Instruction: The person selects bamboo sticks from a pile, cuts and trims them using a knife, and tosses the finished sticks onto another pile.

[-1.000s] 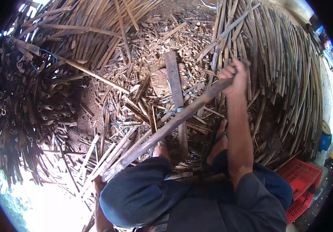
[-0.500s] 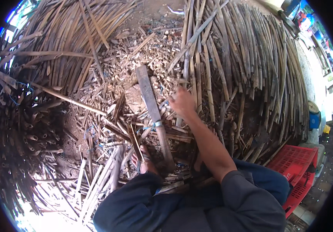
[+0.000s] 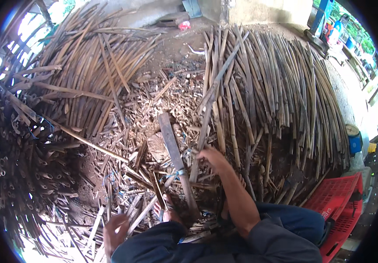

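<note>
My right hand (image 3: 215,158) is closed, its fingertips near a pale stick (image 3: 201,147) and a small bluish-grey bit. What it grips, if anything, I cannot make out. At the lower left is my left hand (image 3: 115,232), fingers loosely curled with a gap at the thumb and nothing seen in it. Between the hands lies a machete (image 3: 170,138), its dark broad blade pointing away and its wooden handle toward me. A wooden block (image 3: 156,147) shows beside the blade, amid chips. Split bamboo pieces (image 3: 158,190) stand slanted by my foot (image 3: 171,215).
Long bamboo poles (image 3: 281,83) lie stacked at the right, and another pile (image 3: 83,83) is at the far left. Cut bamboo ends (image 3: 35,166) crowd the left side. A red plastic crate (image 3: 336,206) stands at my right. Wood chips (image 3: 175,94) cover the middle ground.
The view has tilted up, showing a wall at the back. My left hand has come into view at the lower left. My right hand now appears lower, nearer the machete's handle.
</note>
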### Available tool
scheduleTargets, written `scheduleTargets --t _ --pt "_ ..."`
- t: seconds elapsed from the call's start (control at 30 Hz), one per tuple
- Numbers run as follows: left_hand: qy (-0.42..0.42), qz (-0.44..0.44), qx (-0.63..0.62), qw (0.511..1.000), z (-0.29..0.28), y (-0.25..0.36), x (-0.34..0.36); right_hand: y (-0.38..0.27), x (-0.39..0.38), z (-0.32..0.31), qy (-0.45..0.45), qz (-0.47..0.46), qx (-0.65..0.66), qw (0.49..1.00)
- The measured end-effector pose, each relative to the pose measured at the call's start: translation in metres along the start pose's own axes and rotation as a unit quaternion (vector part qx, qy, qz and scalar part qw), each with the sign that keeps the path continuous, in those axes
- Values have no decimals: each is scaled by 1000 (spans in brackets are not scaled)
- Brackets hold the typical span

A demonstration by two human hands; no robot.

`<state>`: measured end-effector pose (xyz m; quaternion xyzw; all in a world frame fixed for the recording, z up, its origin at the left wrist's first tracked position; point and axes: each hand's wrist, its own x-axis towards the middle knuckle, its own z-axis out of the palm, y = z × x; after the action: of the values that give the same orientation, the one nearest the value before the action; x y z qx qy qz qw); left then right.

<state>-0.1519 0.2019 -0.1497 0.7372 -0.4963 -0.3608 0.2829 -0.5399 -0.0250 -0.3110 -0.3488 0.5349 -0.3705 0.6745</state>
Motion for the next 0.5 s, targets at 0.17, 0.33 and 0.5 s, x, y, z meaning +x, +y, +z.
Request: scheduleTargets --t 0.17,0.33,0.5 --pt "-310 72 -112 941 125 78 111 30 -1 42 2 -31 119 992" --pt "-345 -106 -210 909 204 76 153 17 0 31 -9 -123 -150 981" --pt "-311 -147 -282 896 143 50 138 -12 -8 1 106 -122 -435 886"
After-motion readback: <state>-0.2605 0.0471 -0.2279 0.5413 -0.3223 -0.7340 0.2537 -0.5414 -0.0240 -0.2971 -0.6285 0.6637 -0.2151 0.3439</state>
